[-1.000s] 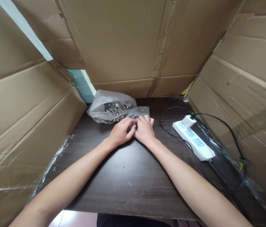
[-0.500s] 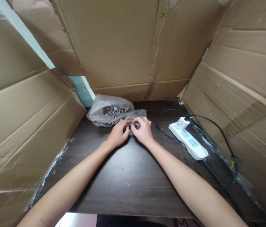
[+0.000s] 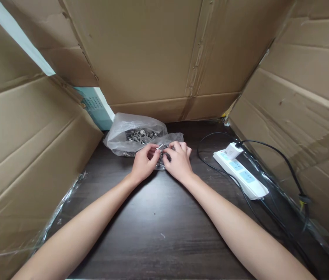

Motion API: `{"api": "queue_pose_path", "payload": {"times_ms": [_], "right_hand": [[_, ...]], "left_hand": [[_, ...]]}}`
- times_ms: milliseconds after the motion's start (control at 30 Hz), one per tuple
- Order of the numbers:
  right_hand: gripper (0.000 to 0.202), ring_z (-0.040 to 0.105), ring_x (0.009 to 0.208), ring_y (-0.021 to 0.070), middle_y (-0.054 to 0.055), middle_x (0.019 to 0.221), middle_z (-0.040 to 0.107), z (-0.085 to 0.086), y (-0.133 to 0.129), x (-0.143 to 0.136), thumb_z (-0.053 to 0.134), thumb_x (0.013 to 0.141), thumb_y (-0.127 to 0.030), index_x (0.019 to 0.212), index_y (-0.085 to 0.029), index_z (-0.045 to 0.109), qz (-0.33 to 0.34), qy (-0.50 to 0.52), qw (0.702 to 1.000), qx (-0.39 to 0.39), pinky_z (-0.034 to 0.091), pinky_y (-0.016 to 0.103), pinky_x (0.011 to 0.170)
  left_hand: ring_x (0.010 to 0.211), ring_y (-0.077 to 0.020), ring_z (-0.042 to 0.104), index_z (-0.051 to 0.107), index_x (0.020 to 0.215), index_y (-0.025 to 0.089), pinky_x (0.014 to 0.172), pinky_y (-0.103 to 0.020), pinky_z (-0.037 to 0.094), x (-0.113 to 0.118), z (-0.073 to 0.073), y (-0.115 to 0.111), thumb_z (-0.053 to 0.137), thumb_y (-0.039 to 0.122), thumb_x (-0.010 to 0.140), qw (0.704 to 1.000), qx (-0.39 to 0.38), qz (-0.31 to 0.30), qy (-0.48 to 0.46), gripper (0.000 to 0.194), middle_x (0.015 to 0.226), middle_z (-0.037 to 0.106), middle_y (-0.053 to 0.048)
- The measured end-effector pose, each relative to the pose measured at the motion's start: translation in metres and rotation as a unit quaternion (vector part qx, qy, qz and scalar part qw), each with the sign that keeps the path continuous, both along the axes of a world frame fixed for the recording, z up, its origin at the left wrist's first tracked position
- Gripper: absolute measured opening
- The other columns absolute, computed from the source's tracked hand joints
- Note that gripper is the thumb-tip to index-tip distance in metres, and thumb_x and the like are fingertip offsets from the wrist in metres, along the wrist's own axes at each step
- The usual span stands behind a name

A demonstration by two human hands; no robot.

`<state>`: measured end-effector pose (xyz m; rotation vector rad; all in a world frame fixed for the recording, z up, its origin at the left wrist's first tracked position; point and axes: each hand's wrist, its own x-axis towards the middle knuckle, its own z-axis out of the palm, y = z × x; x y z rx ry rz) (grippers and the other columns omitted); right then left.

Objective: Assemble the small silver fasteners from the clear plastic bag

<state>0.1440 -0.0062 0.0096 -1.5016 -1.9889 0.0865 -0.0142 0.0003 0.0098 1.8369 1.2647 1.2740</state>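
From my end I see cardboard walls (image 3: pixel 146 54) closing in the left, right and far sides of a dark table (image 3: pixel 152 237). Two bare forearms reach in from the near left and near right corners and meet toward the far middle.

The largest container I have is the larger bag (image 3: pixel 120 134), clear plastic, slumped at the far left of the table. Its mouth gapes toward me, and inside I make out a heap of metal parts (image 3: pixel 142 135), silvery and dark, one with a round pale face; more show through the plastic low down. On the right lies a white power strip (image 3: pixel 244 177), running from far left to near right, with a white adapter (image 3: pixel 232 151) plugged into its far end and a black cable looping around it.

The smaller bag (image 3: pixel 176 137), also clear, sits just right of the larger one, partly hidden by the fingers; small metallic bits show in it between the hands, too small for me to name. The left hand (image 3: pixel 143 162) has thumb and fingertips closed on a slim metal piece (image 3: pixel 160 147), held over that bag. The right hand (image 3: pixel 178 161) curls over the bag's right part; whether it grips anything, I cannot tell.
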Motion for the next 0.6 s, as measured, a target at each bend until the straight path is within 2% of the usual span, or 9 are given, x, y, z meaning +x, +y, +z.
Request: {"api": "queue_pose_path", "payload": {"times_ms": [133, 267, 467, 600], "right_hand": [[0.021, 0.039, 0.126, 0.0327, 0.012, 0.131, 0.061, 0.0003, -0.0009, 0.0001, 0.060, 0.092, -0.025, 0.103, -0.024, 0.078, 0.022, -0.029, 0.999, -0.025, 0.030, 0.051, 0.104], [0.023, 0.036, 0.129, 0.0331, 0.011, 0.136, 0.058, 0.0006, -0.0009, 0.0005, 0.060, 0.093, -0.025, 0.106, -0.026, 0.078, 0.035, -0.047, 0.998, -0.037, 0.028, 0.053, 0.107], [0.017, 0.040, 0.126, 0.0328, 0.011, 0.128, 0.065, 0.0007, 0.0005, 0.0009, 0.063, 0.091, -0.025, 0.097, -0.024, 0.079, 0.022, -0.019, 0.999, -0.038, 0.030, 0.050, 0.104], [0.016, 0.044, 0.121, 0.0310, 0.010, 0.115, 0.071, 0.0010, 0.0022, 0.0015, 0.062, 0.092, -0.024, 0.094, -0.023, 0.079, 0.010, -0.009, 0.999, -0.034, 0.030, 0.047, 0.100]], "left_hand": [[0.072, -0.0170, 0.067, 0.070, 0.096, 0.018, 0.068, -0.027, 0.053, 0.0007, 0.0010, -0.0021, 0.062, 0.028, 0.088, 0.999, -0.004, -0.029, 0.017, 0.015, 0.081, 0.073, -0.003], [0.069, -0.0160, 0.065, 0.070, 0.092, 0.018, 0.067, -0.026, 0.051, 0.0005, 0.0015, -0.0034, 0.062, 0.023, 0.083, 0.999, -0.004, -0.032, 0.019, 0.013, 0.077, 0.072, -0.002], [0.068, -0.0156, 0.063, 0.066, 0.083, 0.018, 0.066, -0.026, 0.048, 0.0003, 0.0021, -0.0020, 0.060, 0.026, 0.083, 0.999, -0.031, -0.026, 0.015, 0.010, 0.075, 0.070, -0.001], [0.069, -0.0165, 0.063, 0.065, 0.083, 0.018, 0.067, -0.027, 0.049, 0.0005, 0.0013, -0.0007, 0.061, 0.032, 0.084, 0.999, -0.035, -0.021, 0.004, 0.014, 0.075, 0.070, -0.002]]}}
